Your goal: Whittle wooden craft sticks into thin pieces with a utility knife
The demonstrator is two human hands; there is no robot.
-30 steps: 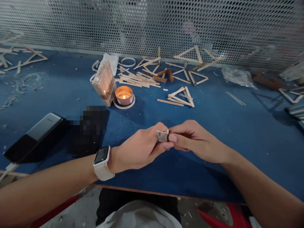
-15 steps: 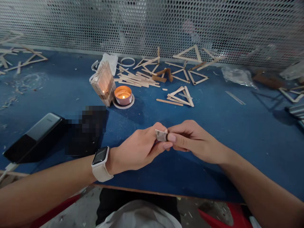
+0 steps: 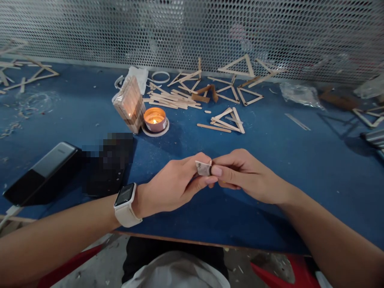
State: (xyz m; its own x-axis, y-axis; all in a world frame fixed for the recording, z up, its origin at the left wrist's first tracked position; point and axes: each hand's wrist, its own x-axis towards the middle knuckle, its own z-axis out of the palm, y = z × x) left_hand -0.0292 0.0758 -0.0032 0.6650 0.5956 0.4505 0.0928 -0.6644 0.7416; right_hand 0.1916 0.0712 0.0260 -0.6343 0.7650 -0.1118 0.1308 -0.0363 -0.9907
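Clamped on a small grey piece with the fingers of both hands: closed around its left part with the left hand, thumb stretched below; pinched at its right end with the right hand, thumb laid over the near face. Looks thin and bent or folded; cannot tell the material, nor anything hidden inside the grip.

For good control, keep both pinches firm yet light, to avoid creasing or dropping so small a piece. Work in short, even movements, with the 2 thumbs close together but clear of the upper edge. Hold the wrists low over the near part of the tabletop for steadiness. Stay well apart from the lit candle.

Farther out, note 1 stick lying just beside a wooden triangle, then loose sticks behind the candle and a wrapped stick bundle standing just beside it.

Compared with 1.0 s ago, almost nothing changed: same 2-handed hold, same place for the piece between the hands. Shifted slightly left and up across the whole view, probably from head movement. Moved a touch farther left at the watch, perhaps from a small wrist turn.
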